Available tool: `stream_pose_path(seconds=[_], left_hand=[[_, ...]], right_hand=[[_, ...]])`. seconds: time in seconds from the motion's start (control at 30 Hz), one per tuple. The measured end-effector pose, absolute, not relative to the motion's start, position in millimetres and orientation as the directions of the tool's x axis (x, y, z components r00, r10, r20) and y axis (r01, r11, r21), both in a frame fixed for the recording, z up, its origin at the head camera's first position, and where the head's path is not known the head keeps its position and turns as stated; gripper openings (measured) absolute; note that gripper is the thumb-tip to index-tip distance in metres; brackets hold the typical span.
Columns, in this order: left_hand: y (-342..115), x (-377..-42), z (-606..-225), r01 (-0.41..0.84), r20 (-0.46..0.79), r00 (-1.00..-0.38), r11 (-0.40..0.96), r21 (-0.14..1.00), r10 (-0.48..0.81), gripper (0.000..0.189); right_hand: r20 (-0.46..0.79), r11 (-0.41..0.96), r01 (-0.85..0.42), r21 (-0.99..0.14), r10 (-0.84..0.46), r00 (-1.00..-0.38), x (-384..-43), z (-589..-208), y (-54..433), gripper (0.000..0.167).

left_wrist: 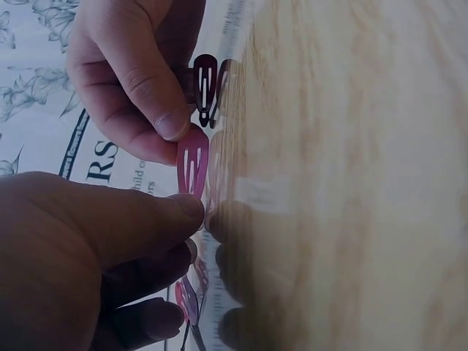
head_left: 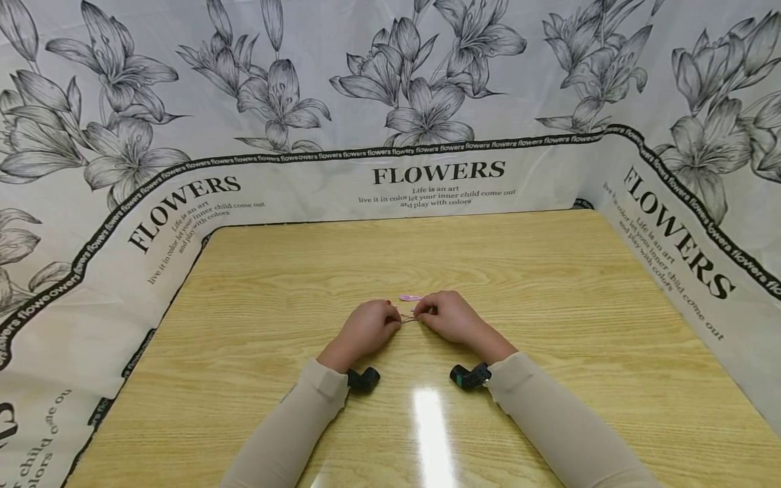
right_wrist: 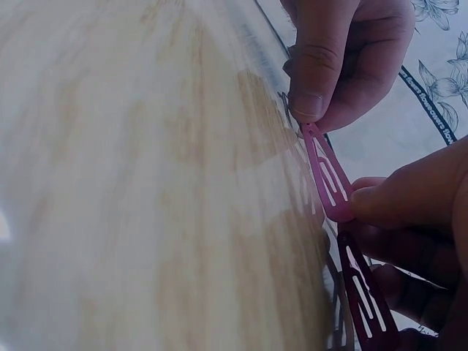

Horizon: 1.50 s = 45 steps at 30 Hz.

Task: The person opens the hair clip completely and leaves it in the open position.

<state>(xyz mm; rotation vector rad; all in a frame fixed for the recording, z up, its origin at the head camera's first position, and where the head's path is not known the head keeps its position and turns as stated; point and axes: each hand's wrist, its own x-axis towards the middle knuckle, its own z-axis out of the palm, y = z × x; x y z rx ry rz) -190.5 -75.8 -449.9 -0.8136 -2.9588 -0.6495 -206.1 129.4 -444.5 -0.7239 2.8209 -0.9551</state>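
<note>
Both hands (head_left: 451, 317) pinch the pink clip (right_wrist: 330, 175) — long axis sideways between them, narrow end seemingly pointing left.

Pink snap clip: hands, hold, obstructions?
Left hand pinches pink snap clip at narrow end; right hand pinches wide end. Dark red snap clip near right hand, seemingly not blocking.

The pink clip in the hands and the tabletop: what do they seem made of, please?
The pink clip: probably painted metal, perhaps plastic, judging by its thin, slotted, smooth body.
The tabletop: wood or wood-look laminate, glossy, showing grain and a bright reflection.
</note>
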Motion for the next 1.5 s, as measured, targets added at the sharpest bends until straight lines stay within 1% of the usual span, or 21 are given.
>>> stream_pose_path(seconds=[0.37,0.57,0.7,0.8,1.0,1.27,1.5], left_hand=[[-78.4,-189.5,-448.6,0.471,0.090,-0.875,0.794,0.385,0.475,0.013],[-81.3,-189.7,-446.0,0.461,0.097,-0.881,0.793,0.397,0.463,0.013],[-83.1,-189.9,-441.3,0.441,0.104,-0.891,0.784,0.437,0.443,0.012],[-84.5,-190.4,-439.3,0.424,0.097,-0.898,0.789,0.445,0.428,0.013],[-87.8,-190.7,-436.0,0.392,0.086,-0.913,0.801,0.452,0.398,0.015],[-93.9,-189.5,-433.0,0.341,0.043,-0.932,0.830,0.442,0.360,0.011],[-98.5,-188.2,-434.3,0.293,0.031,-0.949,0.845,0.446,0.313,0.012]], right_hand=[[0.080,0.699,-0.422,-0.578,-0.466,-0.881,-206.5,-443.6,125.3,0.009],[0.076,0.694,-0.426,-0.580,-0.474,-0.877,-207.7,-443.4,124.1,0.013],[0.090,0.694,-0.430,-0.578,-0.470,-0.878,-210.2,-440.7,122.7,0.014],[0.103,0.694,-0.439,-0.570,-0.470,-0.877,-211.7,-437.4,121.2,0.015],[0.094,0.693,-0.449,-0.564,-0.486,-0.869,-215.3,-434.1,117.3,0.016],[0.089,0.697,-0.459,-0.551,-0.498,-0.863,-218.1,-430.9,110.2,0.015],[0.067,0.694,-0.461,-0.552,-0.515,-0.855,-222.4,-430.2,104.4,0.016]])
